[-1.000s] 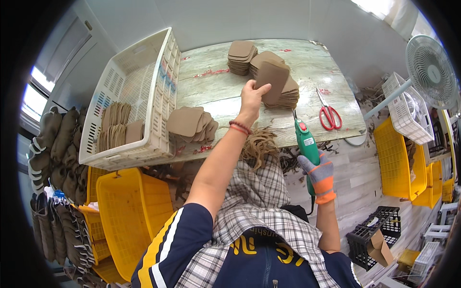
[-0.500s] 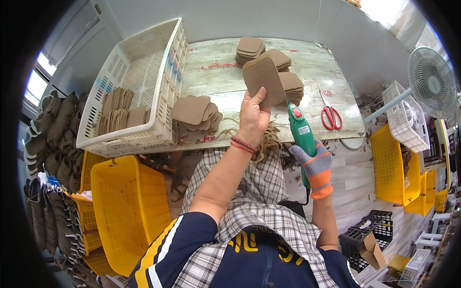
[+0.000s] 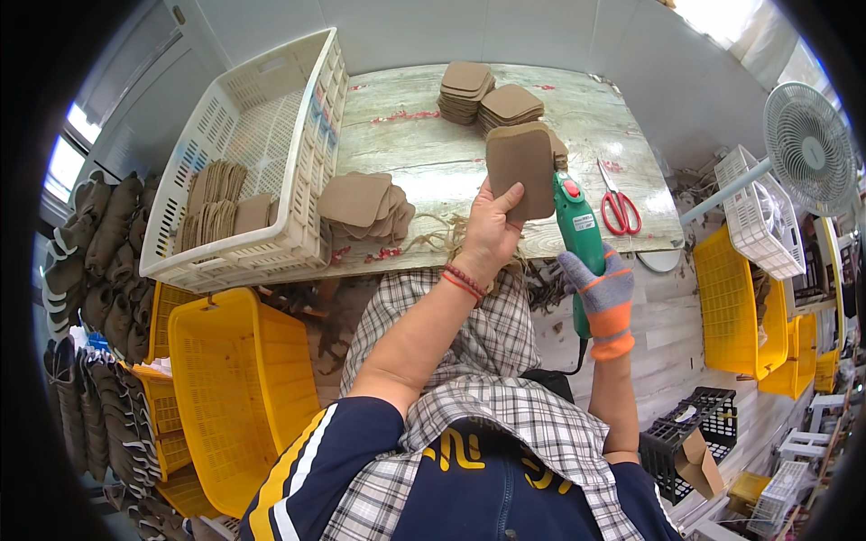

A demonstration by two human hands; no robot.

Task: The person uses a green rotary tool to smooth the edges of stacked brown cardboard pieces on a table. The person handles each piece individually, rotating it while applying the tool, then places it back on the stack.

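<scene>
My bare left hand (image 3: pixel 492 225) grips a brown, round-cornered pad (image 3: pixel 521 171) by its lower edge, thumb on its face, above the table's near side. In my gloved right hand (image 3: pixel 600 298) is a green corded electric hand tool (image 3: pixel 579 224) with a red button. Its head meets or lies close to the pad's right edge; the working tip is hidden. Farther back stand two stacks of like pads, a far stack (image 3: pixel 464 90) and a nearer stack (image 3: pixel 511 105). A third stack (image 3: pixel 560 150) is mostly covered by the held pad. Red-handled scissors (image 3: pixel 617 209) lie to the right.
A loose pad pile (image 3: pixel 363 204) lies at the table's left, beside a white crate (image 3: pixel 302 203) partly filled with pads. Brown strips (image 3: pixel 448 236) hang over the near edge. Yellow bins (image 3: pixel 221 388) stand below left; a fan (image 3: pixel 810 149) is at right.
The pad in my left hand has moved a little right and turned more upright. My right hand and the tool have shifted slightly right and upward, staying alongside the pad.
</scene>
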